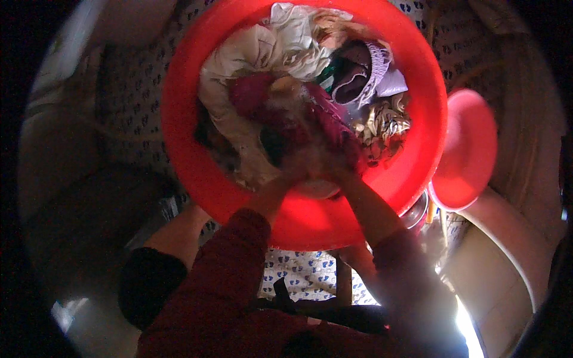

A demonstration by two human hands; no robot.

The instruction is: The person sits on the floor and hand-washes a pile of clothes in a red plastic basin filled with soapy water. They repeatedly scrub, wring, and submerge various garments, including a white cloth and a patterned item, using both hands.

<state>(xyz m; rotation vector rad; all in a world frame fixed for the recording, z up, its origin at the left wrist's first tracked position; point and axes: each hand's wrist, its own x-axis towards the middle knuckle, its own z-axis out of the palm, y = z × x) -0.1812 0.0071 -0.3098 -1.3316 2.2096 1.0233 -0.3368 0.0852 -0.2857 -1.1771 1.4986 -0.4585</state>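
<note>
A large red plastic basin [304, 232] stands before me, full of wet clothes. Both forearms reach over its near rim. My left hand [299, 168] and my right hand [335, 166] are close together at the near end of a maroon cloth [329, 107], touching it. Blur and shadow hide my fingers, so their grip is unclear. Just below the hands, a pale rounded patch [318, 189] lies against the basin's inner wall. Cream cloth [241, 53] curves along the far and left side. A dark garment with a lilac edge [358, 74] and patterned brown cloth [387, 123] lie to the right.
A pink-red plastic bowl or tub [468, 147] leans outside the basin's right side. Below it, a metal vessel [417, 212] shows partly. The floor covering [293, 270] has blue footprint prints. My knees flank the basin's near side.
</note>
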